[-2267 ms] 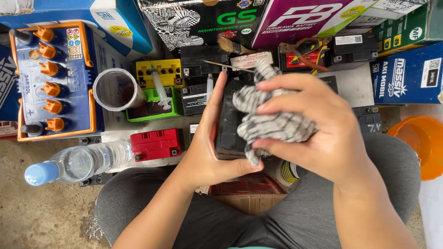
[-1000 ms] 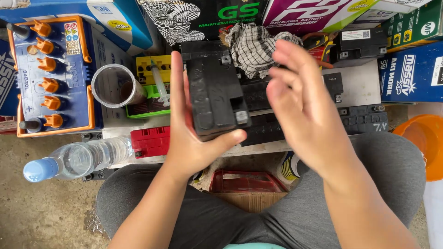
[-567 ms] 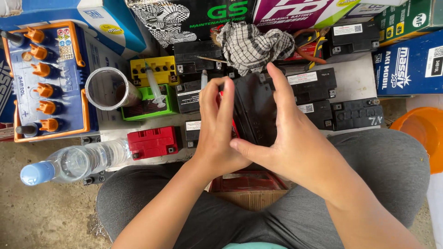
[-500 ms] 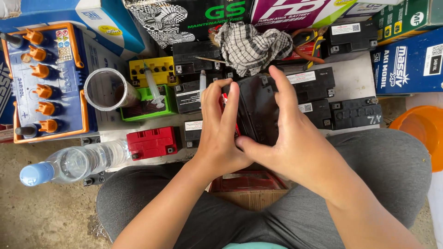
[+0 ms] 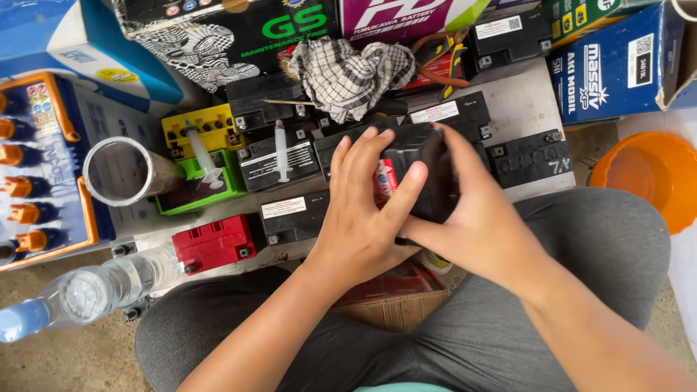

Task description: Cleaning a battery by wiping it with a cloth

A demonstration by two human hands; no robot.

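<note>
I hold a small black battery [image 5: 420, 168] with a red label between both hands, above my lap. My left hand [image 5: 361, 210] wraps its near side with fingers spread over the front. My right hand [image 5: 475, 210] grips it from the right, thumb under and fingers over the top. A checked cloth [image 5: 348, 72] lies crumpled on the batteries behind it, apart from my hands.
Several small black batteries [image 5: 279, 156] lie on a white board, with a red one [image 5: 213, 243], a green and a yellow one, and two syringes. A clear beaker [image 5: 120, 170] and a plastic bottle [image 5: 87, 294] sit left. Cartons line the back; an orange bowl [image 5: 646, 178] is right.
I put the checked cloth down on the batteries at the back. My right hand came back to the black battery, and both hands now turn and grip it.
</note>
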